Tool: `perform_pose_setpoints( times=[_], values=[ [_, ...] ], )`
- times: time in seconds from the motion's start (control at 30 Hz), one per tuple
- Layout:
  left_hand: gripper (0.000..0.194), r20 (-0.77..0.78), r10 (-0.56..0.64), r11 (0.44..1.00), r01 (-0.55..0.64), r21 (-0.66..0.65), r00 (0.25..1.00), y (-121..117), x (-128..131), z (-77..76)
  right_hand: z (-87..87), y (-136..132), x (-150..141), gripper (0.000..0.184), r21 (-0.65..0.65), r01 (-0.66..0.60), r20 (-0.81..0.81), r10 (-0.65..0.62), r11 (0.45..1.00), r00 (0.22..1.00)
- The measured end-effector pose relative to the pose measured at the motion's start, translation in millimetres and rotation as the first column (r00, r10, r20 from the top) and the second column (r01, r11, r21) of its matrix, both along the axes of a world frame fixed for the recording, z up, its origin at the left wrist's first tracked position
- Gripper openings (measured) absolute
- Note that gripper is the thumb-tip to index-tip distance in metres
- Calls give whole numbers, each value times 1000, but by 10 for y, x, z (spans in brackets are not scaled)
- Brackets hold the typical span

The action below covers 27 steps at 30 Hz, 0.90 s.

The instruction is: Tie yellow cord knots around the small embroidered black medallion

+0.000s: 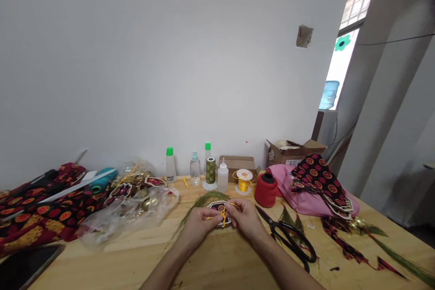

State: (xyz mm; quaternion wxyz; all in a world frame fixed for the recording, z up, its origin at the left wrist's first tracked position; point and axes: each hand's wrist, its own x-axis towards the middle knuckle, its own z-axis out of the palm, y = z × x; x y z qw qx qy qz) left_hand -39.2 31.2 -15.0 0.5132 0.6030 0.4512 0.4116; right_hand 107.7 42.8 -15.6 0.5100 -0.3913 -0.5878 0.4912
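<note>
Both my hands meet over the middle of the wooden table (217,263). My left hand (197,223) and my right hand (245,218) are closed in pinches on a yellow cord (223,216), which is knotted over a small dark patterned fabric patch (217,207) with a pale edge. The patch lies between the fingertips, just above the tabletop. A bundle of thin green fibres (200,203) fans out behind the left hand.
Black scissors (288,235) lie right of my right hand. Behind stand a red spool (266,189), a yellow cord spool (244,182), an olive thread spool (210,171) and several small bottles (171,165). Patterned cloth (41,213) and a plastic bag (132,210) sit left; pink cloth (292,192) sits right.
</note>
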Motion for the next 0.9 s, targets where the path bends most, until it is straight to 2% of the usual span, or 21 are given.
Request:
perform_pose_setpoints(
  times=[0.13,0.37,0.57,0.8,0.9],
  values=[
    [29,51,-22,999,20,26,998,17,-18,-8,-8,-4,-9,30,-42,-33,-34,32,999,999],
    [35,-25,-33,999,34,28,999,16,-34,8,-28,3,-34,26,47,-10,-89,14,999,996],
    [35,-58,-47,999,47,3,997,-20,-5,51,-14,1,-29,27,71,-24,-85,30,997,996],
    [30,2,-67,998,67,-10,998,-40,17,96,-38,19,-5,23,86,30,-160,-16,996,987],
    [30,-22,-55,998,55,-5,998,-38,21,90,-68,31,-2,22,79,31,-198,-15,996,980]
  ],
)
